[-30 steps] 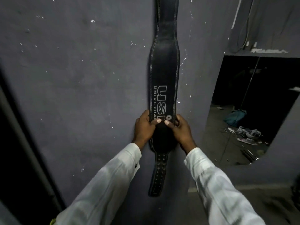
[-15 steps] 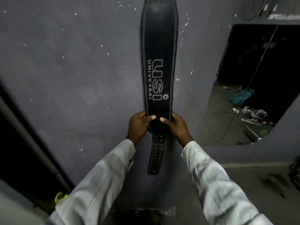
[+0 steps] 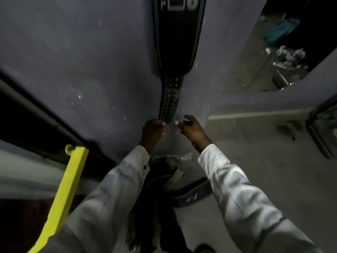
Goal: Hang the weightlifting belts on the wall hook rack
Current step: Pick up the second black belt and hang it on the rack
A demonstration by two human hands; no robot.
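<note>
A black weightlifting belt [image 3: 177,35] with white lettering hangs flat against the grey wall [image 3: 82,57], its narrow perforated tail pointing down. Its top and the hook rack are out of view above the frame. My left hand [image 3: 152,131] is at the tail's lower tip, fingertips touching it. My right hand [image 3: 191,128] is just right of the tip, fingers loosely apart and off the belt. More dark belts [image 3: 189,195] lie in a heap on the floor below my hands.
A yellow bar [image 3: 65,189] slants up at the lower left beside a dark doorway. A wall mirror [image 3: 284,42] at the upper right reflects floor clutter. A dark frame [image 3: 322,132] stands at the right edge. Grey floor [image 3: 255,147] spreads to the right.
Both hands slid down the belt from its wide part to the tail's tip. My right hand has come off it. The view tilted down, showing the floor and the yellow bar.
</note>
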